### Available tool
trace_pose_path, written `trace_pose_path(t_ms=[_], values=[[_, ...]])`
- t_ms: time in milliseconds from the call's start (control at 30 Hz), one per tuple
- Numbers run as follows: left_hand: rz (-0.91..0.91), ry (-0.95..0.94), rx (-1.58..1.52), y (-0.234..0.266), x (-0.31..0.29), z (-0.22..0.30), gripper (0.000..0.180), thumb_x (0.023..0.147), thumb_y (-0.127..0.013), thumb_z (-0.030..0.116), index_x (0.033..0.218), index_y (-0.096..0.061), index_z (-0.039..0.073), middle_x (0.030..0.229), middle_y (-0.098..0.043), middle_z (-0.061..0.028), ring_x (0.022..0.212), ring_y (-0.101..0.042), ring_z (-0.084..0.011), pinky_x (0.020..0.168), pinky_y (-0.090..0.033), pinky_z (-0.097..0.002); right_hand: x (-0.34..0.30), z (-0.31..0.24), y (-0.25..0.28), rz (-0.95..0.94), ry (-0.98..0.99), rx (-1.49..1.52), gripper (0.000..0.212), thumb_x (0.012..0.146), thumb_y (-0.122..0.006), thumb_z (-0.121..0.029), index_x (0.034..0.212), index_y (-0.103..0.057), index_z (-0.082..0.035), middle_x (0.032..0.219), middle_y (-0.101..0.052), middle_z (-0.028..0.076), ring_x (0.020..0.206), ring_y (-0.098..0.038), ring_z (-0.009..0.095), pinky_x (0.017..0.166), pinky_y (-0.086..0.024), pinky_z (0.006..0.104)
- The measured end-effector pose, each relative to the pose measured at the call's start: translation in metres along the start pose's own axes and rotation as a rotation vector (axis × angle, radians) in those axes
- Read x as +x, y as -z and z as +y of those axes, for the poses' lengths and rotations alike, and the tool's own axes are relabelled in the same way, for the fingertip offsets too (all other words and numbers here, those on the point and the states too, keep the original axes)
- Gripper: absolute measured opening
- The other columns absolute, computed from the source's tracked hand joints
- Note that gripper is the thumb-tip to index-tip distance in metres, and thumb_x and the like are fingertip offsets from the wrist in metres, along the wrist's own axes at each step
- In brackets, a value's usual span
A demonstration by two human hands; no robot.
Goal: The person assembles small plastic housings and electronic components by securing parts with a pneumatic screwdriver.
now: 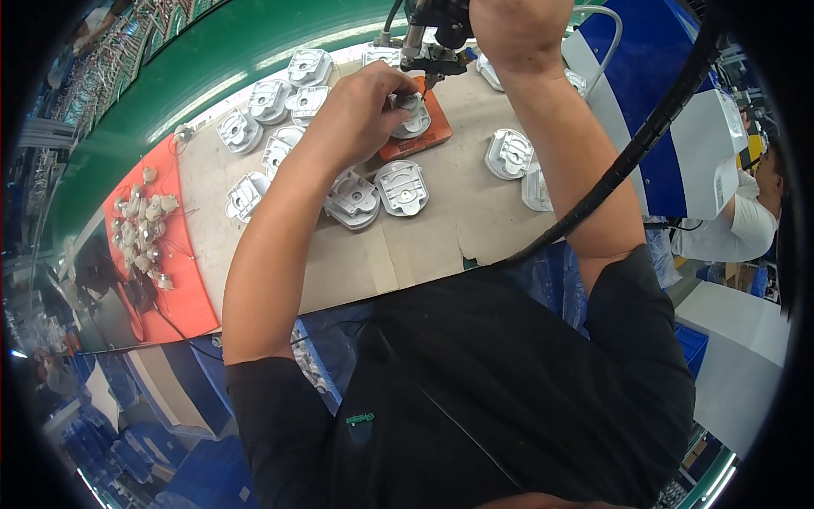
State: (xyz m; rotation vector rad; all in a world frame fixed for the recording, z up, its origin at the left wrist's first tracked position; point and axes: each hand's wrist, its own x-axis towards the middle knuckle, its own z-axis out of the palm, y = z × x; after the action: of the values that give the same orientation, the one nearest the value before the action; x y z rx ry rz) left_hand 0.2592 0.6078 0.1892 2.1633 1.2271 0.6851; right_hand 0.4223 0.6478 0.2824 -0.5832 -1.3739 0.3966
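My left hand (363, 112) is closed, its thumb and fingers bent over a white plastic housing (414, 125). That housing rests on an orange block (437, 131), under the tip of a black and metal machine head (434, 61). High at the upper edge, my right hand (519, 36) is curled into a fist beside the machine head; whatever it grips is hidden. Nearest my left wrist are more white housings, one with rounded ends (402, 188) and another (353, 200) lying partly over its neighbour.
A group of white housings (270, 100) lies left of the block, and others (509, 153) lie to the right. Small cream parts with wires (142, 225) sit on a red-orange sheet (184, 293). A black ribbed hose (629, 157) arches across my right forearm. Another person (731, 222) is at far right.
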Motion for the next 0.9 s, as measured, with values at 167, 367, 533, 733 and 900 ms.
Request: trace_pose_path(t_ms=[167,367,533,733,900], values=[[0.000,0.006,0.002,-0.001,0.001,-0.002,0.029,0.083,-0.072,0.002,0.111,-0.071,0.000,0.108,-0.068,-0.0142,0.097,-0.070,-0.0306,0.087,-0.055,-0.0382,-0.003,0.002,-0.001,-0.034,-0.001,0.064,0.032,0.095,-0.074,-0.023,0.114,-0.058,-0.003,0.089,-0.057,-0.002,0.078,-0.051,0.008,0.069,-0.043,0.0236],[0.045,-0.023,0.016,-0.005,0.004,-0.009,0.035,0.083,-0.075,0.003,0.118,-0.072,0.006,0.094,-0.063,-0.0081,0.084,-0.064,-0.0224,0.079,-0.053,-0.0343,-0.001,0.003,0.000,-0.148,-0.051,0.044,0.028,0.094,-0.074,-0.020,0.110,-0.058,-0.003,0.084,-0.055,-0.003,0.073,-0.049,0.007,0.064,-0.041,0.0234],[0.037,0.027,-0.006,-0.002,-0.004,-0.009,0.034,0.083,-0.077,0.007,0.117,-0.071,0.005,0.105,-0.067,-0.0097,0.090,-0.066,-0.0232,0.081,-0.053,-0.0347,-0.004,-0.004,-0.011,-0.125,-0.088,0.084,0.030,0.094,-0.074,-0.023,0.110,-0.057,-0.003,0.085,-0.054,-0.003,0.074,-0.049,0.007,0.064,-0.041,0.0234],[0.000,0.077,-0.030,0.007,-0.013,-0.006,0.048,0.079,-0.080,0.009,0.124,-0.066,0.002,0.115,-0.066,-0.0150,0.101,-0.068,-0.0307,0.090,-0.054,-0.0386,0.014,-0.046,0.000,-0.109,-0.012,0.117,0.036,0.098,-0.073,-0.027,0.123,-0.059,-0.004,0.087,-0.057,-0.005,0.075,-0.050,0.004,0.066,-0.038,0.0198],[-0.112,0.141,0.015,0.016,-0.012,-0.007,0.062,0.073,-0.087,0.012,0.129,-0.063,0.003,0.119,-0.062,-0.0166,0.101,-0.067,-0.0298,0.092,-0.054,-0.0382,0.011,-0.043,-0.015,-0.178,0.034,0.225,0.035,0.098,-0.073,-0.025,0.122,-0.059,-0.004,0.086,-0.056,-0.006,0.075,-0.050,0.005,0.066,-0.038,0.0198]])
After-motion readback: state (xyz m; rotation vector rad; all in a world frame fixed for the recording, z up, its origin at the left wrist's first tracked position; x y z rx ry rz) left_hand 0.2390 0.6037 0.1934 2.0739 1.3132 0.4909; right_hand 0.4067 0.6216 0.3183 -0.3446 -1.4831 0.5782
